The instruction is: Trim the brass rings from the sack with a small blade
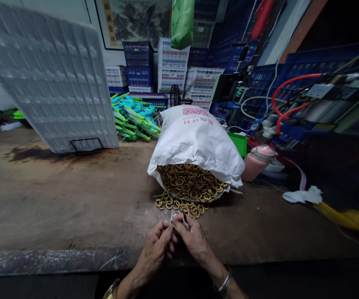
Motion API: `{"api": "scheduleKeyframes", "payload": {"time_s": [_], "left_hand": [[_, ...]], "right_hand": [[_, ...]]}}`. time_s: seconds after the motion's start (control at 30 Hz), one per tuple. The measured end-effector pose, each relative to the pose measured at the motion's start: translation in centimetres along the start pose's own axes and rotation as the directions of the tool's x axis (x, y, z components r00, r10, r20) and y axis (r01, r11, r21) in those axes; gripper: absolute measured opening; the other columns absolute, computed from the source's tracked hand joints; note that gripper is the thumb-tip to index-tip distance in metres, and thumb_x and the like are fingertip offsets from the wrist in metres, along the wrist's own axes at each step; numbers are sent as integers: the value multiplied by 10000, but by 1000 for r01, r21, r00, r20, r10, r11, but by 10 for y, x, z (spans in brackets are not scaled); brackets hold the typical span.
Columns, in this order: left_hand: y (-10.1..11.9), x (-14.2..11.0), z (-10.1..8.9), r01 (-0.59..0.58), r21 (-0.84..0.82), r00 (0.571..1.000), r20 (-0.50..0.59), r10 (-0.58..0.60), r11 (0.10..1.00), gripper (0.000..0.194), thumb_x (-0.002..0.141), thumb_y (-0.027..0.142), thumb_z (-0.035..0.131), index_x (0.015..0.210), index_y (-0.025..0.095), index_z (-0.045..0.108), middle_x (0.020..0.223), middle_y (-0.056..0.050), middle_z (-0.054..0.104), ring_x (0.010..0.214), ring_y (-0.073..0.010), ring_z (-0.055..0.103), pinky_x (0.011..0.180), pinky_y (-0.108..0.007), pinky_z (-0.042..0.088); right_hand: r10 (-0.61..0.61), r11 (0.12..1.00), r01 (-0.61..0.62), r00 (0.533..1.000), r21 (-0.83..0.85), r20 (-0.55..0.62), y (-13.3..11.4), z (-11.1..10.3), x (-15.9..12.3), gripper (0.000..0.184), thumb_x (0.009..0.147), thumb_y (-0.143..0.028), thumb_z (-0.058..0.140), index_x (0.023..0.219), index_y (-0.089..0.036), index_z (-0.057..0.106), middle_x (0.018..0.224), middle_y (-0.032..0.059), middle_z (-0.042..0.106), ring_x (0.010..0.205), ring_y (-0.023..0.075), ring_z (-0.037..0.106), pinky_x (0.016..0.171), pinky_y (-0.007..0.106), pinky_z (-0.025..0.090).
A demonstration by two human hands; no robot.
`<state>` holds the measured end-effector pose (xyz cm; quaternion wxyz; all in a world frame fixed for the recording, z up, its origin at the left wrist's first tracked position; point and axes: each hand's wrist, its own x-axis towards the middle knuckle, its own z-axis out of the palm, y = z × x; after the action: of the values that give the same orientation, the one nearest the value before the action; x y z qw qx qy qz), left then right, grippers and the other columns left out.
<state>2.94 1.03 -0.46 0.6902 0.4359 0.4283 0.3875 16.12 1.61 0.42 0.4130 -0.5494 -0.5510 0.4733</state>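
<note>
My left hand (159,243) and my right hand (193,236) meet fingertip to fingertip at the table's front edge. Both are closed in a pinch. A thin tool with a dark end and a pale side (185,222) sticks up between the fingers of my right hand; its exact kind is unclear. Whatever my left fingers pinch is hidden. Just beyond my fingertips lie loose brass-coloured rings (168,202), spilling from the open mouth of a white woven sack (194,139). More brass-coloured rings (191,180) fill the sack's mouth.
A grey ribbed plastic panel (64,79) stands tilted at left in a black wire stand (87,146). Behind it lies a pile of green and blue plastic pieces (135,116). A pink bottle (258,162) and red hoses (275,97) are at right. Stacked crates (173,62) line the back.
</note>
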Motion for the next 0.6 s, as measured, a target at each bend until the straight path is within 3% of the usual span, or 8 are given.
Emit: {"api": "scheduleKeyframes", "payload": {"time_s": [0.3, 0.43, 0.53, 0.6], "left_hand": [[7, -7, 2, 77, -83, 997, 6, -77, 994, 303, 723, 450, 587, 730, 165, 481, 610, 46, 523, 425, -37, 422, 396, -153, 357], [8, -7, 2, 77, -67, 996, -37, -79, 995, 309, 716, 452, 593, 761, 165, 486, 600, 48, 518, 426, -40, 423, 394, -153, 350], [8, -5, 1, 50, -56, 997, -47, -53, 997, 301, 726, 450, 582, 766, 168, 486, 603, 48, 518, 427, -39, 423, 394, -152, 345], [7, -4, 1, 34, -54, 999, -41, -36, 998, 297, 727, 447, 582, 751, 171, 477, 593, 51, 513, 425, -39, 420, 396, -152, 347]], "right_hand": [[57, 998, -57, 998, 29, -2, 1, 1, 0, 291, 794, -418, 443, 724, -162, 561, 524, -35, 491, 503, 103, 442, 510, 211, 356], [-38, 975, 23, 997, -219, -63, 6, 0, -4, 270, 818, -349, 386, 690, -172, 544, 574, -17, 499, 550, 112, 456, 536, 211, 346], [-98, 889, 105, 994, -445, 40, 9, 1, -8, 171, 759, -176, 381, 720, -186, 547, 612, -7, 541, 583, 119, 481, 555, 208, 331], [-96, 820, 135, 990, -556, 100, 10, 1, -11, 234, 667, -75, 378, 768, -191, 554, 667, 6, 583, 628, 126, 510, 582, 205, 331]]}}
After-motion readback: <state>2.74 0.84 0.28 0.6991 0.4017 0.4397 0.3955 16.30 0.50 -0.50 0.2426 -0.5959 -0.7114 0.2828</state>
